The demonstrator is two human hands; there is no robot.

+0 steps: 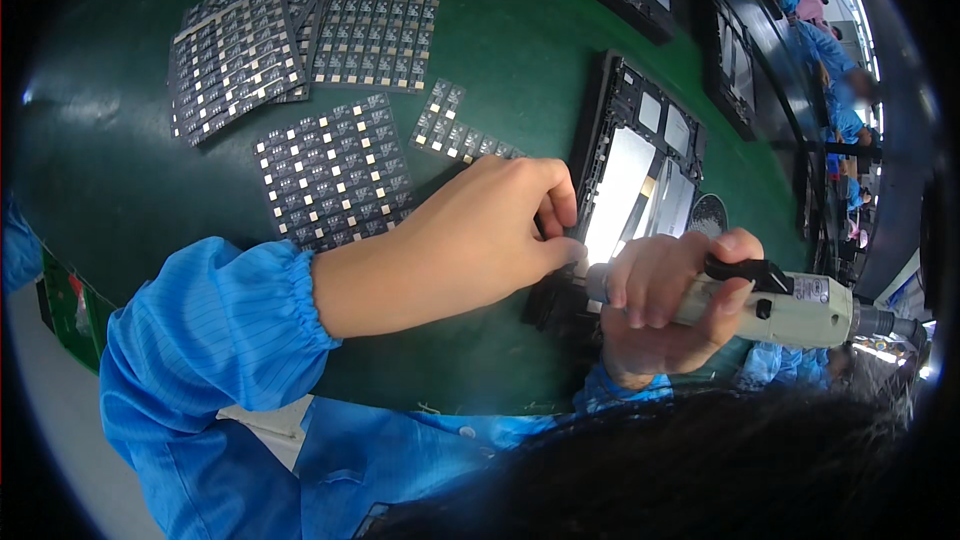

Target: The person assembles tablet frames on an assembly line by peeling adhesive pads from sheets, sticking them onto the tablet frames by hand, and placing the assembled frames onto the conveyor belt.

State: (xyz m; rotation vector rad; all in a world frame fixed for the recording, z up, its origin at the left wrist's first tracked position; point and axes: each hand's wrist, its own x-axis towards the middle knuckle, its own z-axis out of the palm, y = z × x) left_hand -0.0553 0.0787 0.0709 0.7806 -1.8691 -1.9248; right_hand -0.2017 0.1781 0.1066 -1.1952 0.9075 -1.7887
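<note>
Beside the black-framed unit [630, 180], the right hand [668, 295] wraps its fingers round a pale screwdriver [808, 318], likely weighty, stiff, best held by its barrel, while the left hand [505, 218] pinches narrowly, contents impossible to tell.

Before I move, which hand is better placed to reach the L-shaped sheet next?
Probably the left hand: it is nearer the L-shaped sheet, with no tool visible in it; the right hand is wrapped around a pale power tool.
</note>
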